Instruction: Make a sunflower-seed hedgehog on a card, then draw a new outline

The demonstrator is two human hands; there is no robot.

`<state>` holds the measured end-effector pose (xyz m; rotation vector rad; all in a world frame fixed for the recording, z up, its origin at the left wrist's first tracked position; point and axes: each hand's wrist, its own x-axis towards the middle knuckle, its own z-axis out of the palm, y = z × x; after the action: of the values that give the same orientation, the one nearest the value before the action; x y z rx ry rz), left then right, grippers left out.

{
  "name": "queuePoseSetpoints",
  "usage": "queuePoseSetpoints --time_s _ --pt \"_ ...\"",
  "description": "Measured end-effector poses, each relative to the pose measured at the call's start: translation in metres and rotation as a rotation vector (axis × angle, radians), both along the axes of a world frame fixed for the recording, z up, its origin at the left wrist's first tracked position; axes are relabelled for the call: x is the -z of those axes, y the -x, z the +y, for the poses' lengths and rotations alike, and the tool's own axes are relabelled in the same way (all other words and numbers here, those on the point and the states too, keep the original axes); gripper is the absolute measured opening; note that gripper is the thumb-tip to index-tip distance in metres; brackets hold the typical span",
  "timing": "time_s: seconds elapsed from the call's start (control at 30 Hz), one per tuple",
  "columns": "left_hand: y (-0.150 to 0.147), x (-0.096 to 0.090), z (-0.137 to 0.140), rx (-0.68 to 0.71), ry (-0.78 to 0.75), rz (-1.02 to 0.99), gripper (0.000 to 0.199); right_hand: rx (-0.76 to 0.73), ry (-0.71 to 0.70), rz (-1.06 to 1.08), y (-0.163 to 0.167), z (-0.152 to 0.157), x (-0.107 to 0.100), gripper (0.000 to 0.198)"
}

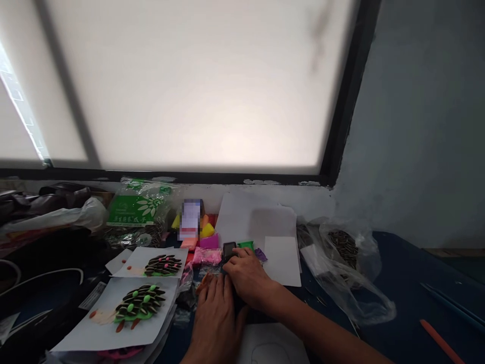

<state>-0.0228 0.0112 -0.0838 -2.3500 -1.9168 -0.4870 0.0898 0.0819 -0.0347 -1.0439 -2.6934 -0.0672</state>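
Note:
My left hand (215, 314) lies over the table with its fingers stretched forward and close together, the thumb apart. Its fingertips touch or cover part of an orange-brown packet (205, 283). Beside it, my right hand (248, 275) has curled fingers pointing left; whatever sits under the fingertips is hidden. Just beyond it lie a black packet (229, 249), a green packet (245, 245) and a purple packet (260, 255). A pink packet (206, 256) is further left. Below my wrists, a white sheet with a drawn curved line (273, 346) shows partly.
At left, cards with seed-covered hedgehog figures (138, 309) form a stack. Behind them stands a green-labelled seed bag (132, 208). A phone (190, 217) leans near the wall. White paper (282, 260) lies ahead, a clear bag of seeds (343, 253) right, an orange stick (439, 339) far right.

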Motion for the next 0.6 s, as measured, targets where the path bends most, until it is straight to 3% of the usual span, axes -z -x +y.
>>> queuePoseSetpoints --time_s 0.17,0.37,0.6 --pt "0.0 -0.002 -0.004 0.024 -0.051 -0.019 0.041 -0.067 -0.026 -0.06 0.006 0.011 -0.002 0.023" --pt "0.0 0.005 -0.002 0.038 -0.115 0.026 0.042 -0.155 0.0 -0.119 0.029 0.022 -0.007 0.021" --pt "0.002 0.015 0.0 0.052 -0.184 0.063 0.042 -0.117 0.098 0.014 0.035 0.02 -0.006 0.018"
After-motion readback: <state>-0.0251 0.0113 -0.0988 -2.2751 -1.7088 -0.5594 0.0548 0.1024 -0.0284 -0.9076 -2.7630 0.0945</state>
